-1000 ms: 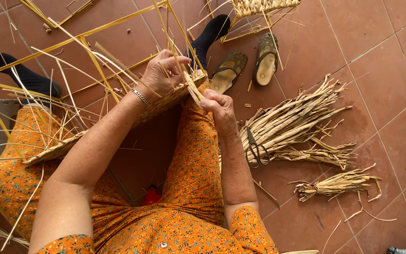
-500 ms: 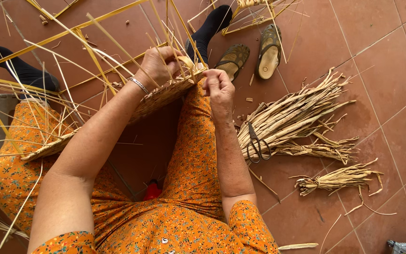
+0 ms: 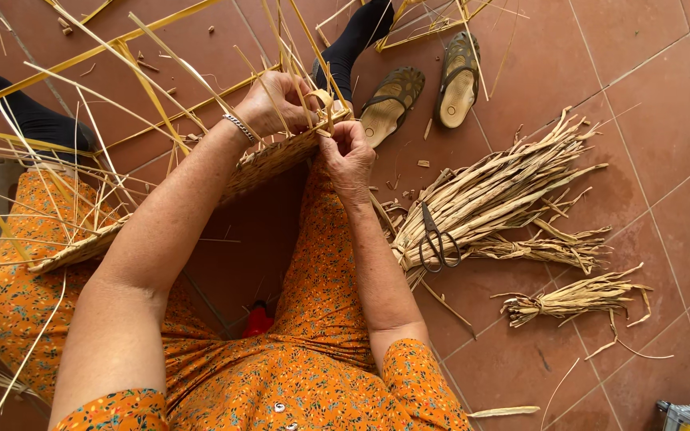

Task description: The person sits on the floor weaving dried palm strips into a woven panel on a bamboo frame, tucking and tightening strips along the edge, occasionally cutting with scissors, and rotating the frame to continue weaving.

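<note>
Both hands closed on straw at the rim of a woven mat.

Left hand (image 3: 275, 102) curled tight, gripping upright straw strands (image 3: 285, 48) at the far edge of the woven mat (image 3: 257, 164), which lies across the lap. Right hand (image 3: 348, 152) fisted just beside it, pinching a looped strip (image 3: 321, 99). Scissors (image 3: 434, 239) rest on the straw bundle (image 3: 493, 191) on the floor tiles (image 3: 648, 104), well apart.
</note>
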Motion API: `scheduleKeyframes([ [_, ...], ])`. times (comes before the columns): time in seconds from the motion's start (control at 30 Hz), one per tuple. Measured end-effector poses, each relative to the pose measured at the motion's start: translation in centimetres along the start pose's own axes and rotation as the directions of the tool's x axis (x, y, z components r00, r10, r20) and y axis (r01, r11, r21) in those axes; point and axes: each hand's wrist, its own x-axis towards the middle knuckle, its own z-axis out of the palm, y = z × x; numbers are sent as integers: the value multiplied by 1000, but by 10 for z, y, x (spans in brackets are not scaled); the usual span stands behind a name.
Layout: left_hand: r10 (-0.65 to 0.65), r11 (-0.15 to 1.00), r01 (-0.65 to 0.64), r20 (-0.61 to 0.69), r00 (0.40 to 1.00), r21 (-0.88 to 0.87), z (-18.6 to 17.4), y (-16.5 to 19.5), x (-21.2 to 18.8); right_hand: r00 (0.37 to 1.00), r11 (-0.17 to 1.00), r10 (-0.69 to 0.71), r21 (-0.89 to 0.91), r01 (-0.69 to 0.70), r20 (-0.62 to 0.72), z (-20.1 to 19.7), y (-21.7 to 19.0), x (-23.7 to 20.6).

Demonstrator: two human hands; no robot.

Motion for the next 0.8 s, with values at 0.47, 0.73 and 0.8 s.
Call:
scheduleKeyframes([
  [0.47,8,998,-11,50,999,55,-5,3,-6,977,919,-213,-339,203,10,2,-21,-9],
  [0.73,33,992,-23,78,996,-127,-5,-6,-13,945,580,-132,-750,319,299,-39,12,-12],
  [0.8,107,988,-91,126,986,-127,-7,-12,-12,960,592,69,-786,180,272,-60,20,-17],
])
